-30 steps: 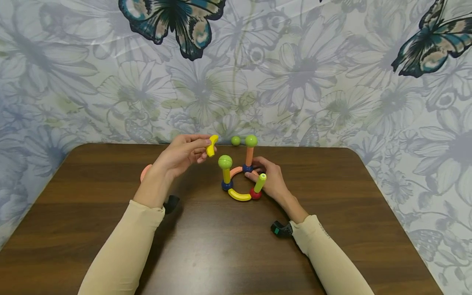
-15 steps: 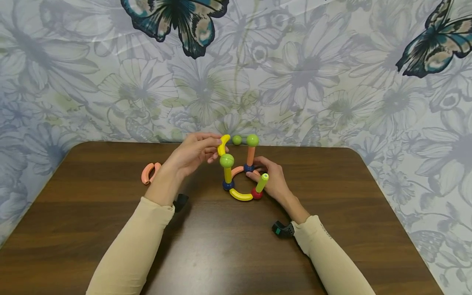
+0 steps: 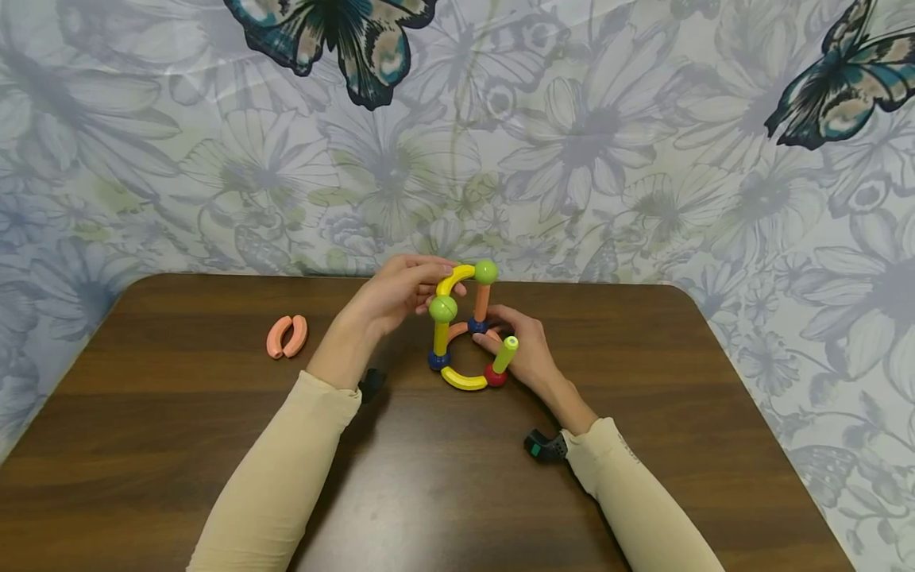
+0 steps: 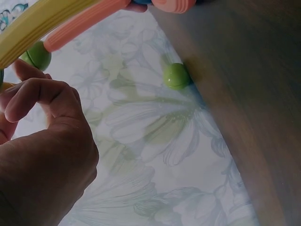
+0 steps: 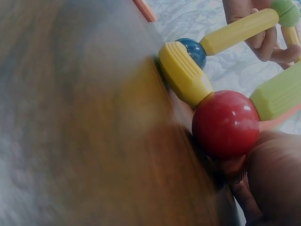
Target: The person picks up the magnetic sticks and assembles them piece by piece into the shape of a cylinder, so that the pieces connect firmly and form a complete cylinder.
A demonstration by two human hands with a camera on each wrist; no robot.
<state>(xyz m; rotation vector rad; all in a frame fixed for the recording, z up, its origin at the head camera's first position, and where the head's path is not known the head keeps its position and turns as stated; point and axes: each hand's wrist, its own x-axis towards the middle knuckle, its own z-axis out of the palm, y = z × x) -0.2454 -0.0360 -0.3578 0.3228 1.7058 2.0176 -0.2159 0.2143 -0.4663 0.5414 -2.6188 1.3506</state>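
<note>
My left hand (image 3: 393,298) pinches a yellow curved magnetic rod (image 3: 456,277). That rod spans between a front green ball (image 3: 443,308) and a back green ball (image 3: 486,272), seeming to touch both. Under these balls stand a yellow straight rod (image 3: 441,340) and an orange straight rod (image 3: 482,303), each on a blue ball (image 3: 439,361). A ring of curved rods forms the base, with a red ball (image 3: 495,376) bearing a tilted light green rod (image 3: 506,355). My right hand (image 3: 527,345) holds the ring's right side at an orange curved rod (image 3: 495,334), partly hidden by the fingers.
Two orange curved rods (image 3: 286,337) lie side by side on the brown table (image 3: 400,492), left of the left arm. A loose green ball (image 4: 177,76) sits by the table's far edge in the left wrist view. Patterned cloth (image 3: 572,143) hangs behind.
My left hand has moved right, bringing the yellow curved rod from beside the structure to between the two green balls. The orange curved rods on the left came into full view. My right hand stays put.
</note>
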